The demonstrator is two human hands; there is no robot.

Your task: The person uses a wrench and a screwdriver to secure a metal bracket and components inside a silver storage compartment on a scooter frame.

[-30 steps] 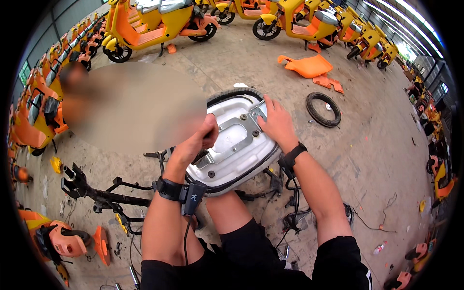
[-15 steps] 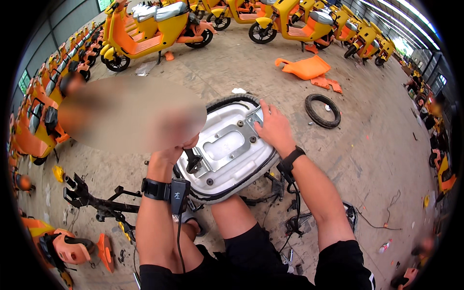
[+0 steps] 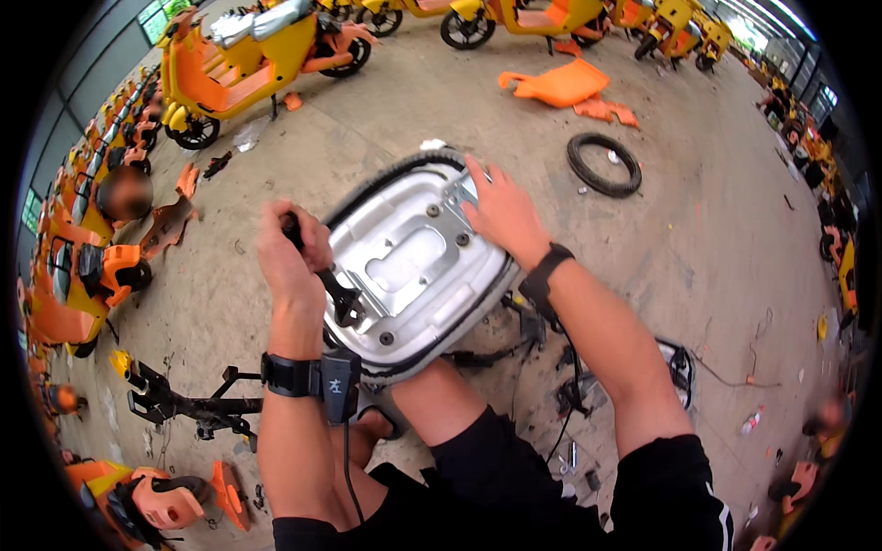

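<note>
An upturned scooter seat (image 3: 413, 344) lies over my bare left leg, its pale underside facing up inside a dark rim. A silver metal plate (image 3: 436, 242) with dark round knobs near it is set into that underside. My left hand (image 3: 292, 246) is closed round a black bar with a handle (image 3: 342, 292). The bar's wide lower end meets the seat beside the plate's near end; whether it is fastened there I cannot tell. My right hand (image 3: 501, 213) grips the seat's far right edge, thumb on the metal and fingers over the rim.
A black scooter frame part (image 3: 184, 404) lies at left, an orange-yellow scooter body (image 3: 161, 496) nearer me. Beyond the seat lie a tire (image 3: 604, 165) and an orange panel (image 3: 560, 84). Cables and metal parts (image 3: 574, 386) lie right of my legs. Yellow scooters (image 3: 248, 78) line the back.
The whole view has shifted, and the seat shows slightly farther left and higher. My left hand, blurred over before, now shows round the black bar. My right hand keeps its place on the seat.
</note>
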